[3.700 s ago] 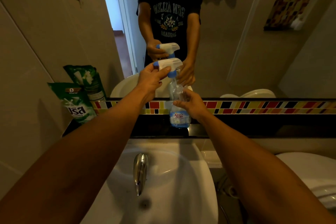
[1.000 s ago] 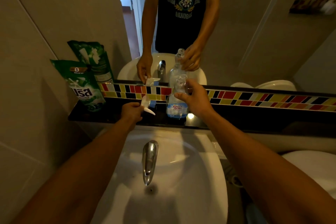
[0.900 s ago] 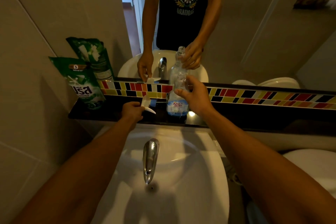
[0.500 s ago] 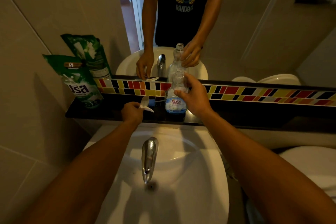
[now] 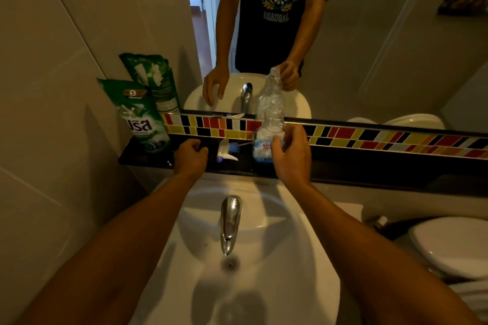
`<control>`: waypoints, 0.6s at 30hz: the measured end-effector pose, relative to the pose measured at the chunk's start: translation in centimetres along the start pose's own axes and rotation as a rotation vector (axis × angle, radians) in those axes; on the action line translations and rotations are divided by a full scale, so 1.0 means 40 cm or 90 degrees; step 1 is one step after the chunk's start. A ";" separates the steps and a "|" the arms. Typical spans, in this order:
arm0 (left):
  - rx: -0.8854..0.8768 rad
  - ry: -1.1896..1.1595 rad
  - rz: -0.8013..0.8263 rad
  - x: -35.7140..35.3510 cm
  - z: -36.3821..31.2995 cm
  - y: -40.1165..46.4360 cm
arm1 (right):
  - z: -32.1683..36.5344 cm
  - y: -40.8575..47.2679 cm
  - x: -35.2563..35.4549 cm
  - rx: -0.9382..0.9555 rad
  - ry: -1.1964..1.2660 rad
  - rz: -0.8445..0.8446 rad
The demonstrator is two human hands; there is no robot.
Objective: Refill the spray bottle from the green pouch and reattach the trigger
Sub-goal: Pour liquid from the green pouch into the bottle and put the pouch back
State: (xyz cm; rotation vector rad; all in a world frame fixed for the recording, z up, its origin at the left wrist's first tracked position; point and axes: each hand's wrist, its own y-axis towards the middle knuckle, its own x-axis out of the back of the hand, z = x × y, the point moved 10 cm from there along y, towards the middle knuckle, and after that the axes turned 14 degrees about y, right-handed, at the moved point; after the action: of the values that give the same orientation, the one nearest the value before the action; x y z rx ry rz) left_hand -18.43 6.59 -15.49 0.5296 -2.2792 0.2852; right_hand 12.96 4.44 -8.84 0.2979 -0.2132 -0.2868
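Now the bottle [image 5: 268, 137] stands upright on the dark shelf [image 5: 369, 166] behind the sink [image 5: 290, 258], with its neck open. The right hand [image 5: 291, 155] holds it around the lower body, fingers curled on the label side. The trigger [image 5: 225, 152] lies on its side on the shelf, just left of the bottle. The left hand [image 5: 190, 157] is beside the trigger and holds nothing; its fingers are loosely curled.

The pouch [image 5: 140, 116] leans against the wall at the left end of the shelf, well apart from the bottle, and nobody touches it yet.

I think the bottle is nearly empty, so it is light and easy to tip; its thin clear plastic probably bends under a strong squeeze. A hold low on the body, as now, seems good for pouring. The pouch looks soft and full, so it may sag. It is better to take it with the whole hand at the middle and guide the top corner to the narrow neck, because liquid may spill there.
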 end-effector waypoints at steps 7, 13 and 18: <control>-0.008 -0.001 -0.060 0.212 0.056 0.002 | 0.043 -0.058 -0.196 -0.001 -0.003 0.126; -0.009 -0.034 -0.099 0.368 0.091 0.030 | 0.126 -0.073 -0.403 0.018 0.033 0.242; -0.053 -0.099 -0.110 0.449 0.085 0.074 | 0.175 -0.060 -0.552 0.005 0.061 0.292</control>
State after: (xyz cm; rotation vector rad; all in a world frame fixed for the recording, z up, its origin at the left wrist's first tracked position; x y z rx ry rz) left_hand -33.12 2.87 -4.84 0.7225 -2.3645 0.0649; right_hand -10.05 7.25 -6.69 0.2612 -0.1830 0.1819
